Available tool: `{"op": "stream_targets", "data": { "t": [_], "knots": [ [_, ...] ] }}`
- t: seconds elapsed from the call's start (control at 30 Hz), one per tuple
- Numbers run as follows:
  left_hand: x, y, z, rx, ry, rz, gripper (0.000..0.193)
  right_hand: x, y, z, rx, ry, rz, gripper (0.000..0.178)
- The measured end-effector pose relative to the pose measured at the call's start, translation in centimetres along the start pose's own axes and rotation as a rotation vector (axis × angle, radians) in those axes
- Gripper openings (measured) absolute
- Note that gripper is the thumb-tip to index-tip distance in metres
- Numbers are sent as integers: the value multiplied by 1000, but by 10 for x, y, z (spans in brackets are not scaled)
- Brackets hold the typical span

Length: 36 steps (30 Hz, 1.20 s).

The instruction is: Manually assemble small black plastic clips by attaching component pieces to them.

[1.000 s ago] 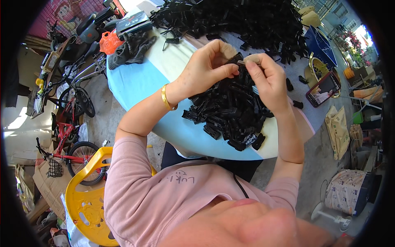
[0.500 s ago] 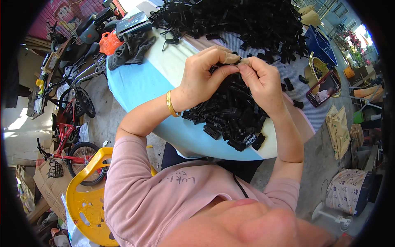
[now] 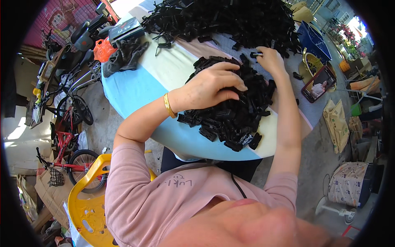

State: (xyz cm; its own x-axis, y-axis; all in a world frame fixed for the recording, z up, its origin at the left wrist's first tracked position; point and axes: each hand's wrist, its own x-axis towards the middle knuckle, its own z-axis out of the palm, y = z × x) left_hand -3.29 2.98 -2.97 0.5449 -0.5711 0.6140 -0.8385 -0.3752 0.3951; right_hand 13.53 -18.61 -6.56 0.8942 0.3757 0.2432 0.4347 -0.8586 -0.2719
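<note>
Cloth-covered table (image 3: 123,88) in a cluttered room. On my feed, one black part (image 3: 256,54) sits at the fingertips of the right hand (image 3: 271,61); thumb and finger look clamped on it, between the near pile (image 3: 230,121) and the far pile (image 3: 230,20). Left hand (image 3: 212,84): thumb and fingers apart, curled over the near pile, nothing visible between them. Can't tell if they touch it. Progress: both piles are big, the far one bigger, so my guess is mid-run, plenty left. Which pile is finished and which is waiting, I can't call from here; pieces too small to compare. One loose piece (image 3: 297,76) lies right of the right fingers. Further right of them: phone (image 3: 319,84), gold pot (image 3: 306,61), blue tray (image 3: 315,41) beyond. Well left of the left fingers, across the table: grey cloth (image 3: 125,59), orange bag (image 3: 103,50), box (image 3: 125,32). Past those, a red bike (image 3: 63,142).
</note>
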Motion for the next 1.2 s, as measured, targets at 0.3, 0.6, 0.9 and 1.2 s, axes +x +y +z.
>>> {"op": "stream_targets", "data": {
  "t": [0.3,0.6,0.9,1.2],
  "knots": [
    [2,-10,-8,-44,287,-224,65,-18,-44,-30,235,273,-36,25],
    [-4,-14,-9,-568,343,-219,70,-72,-124,-45,1046,-60,-207,21],
    [-1,-5,-12,-745,504,-279,36,-81,-126,-49,1113,-88,-255,18],
    [-3,-3,-19,-648,368,-379,32,-83,-123,-54,917,-42,-409,16]
  ]
}}
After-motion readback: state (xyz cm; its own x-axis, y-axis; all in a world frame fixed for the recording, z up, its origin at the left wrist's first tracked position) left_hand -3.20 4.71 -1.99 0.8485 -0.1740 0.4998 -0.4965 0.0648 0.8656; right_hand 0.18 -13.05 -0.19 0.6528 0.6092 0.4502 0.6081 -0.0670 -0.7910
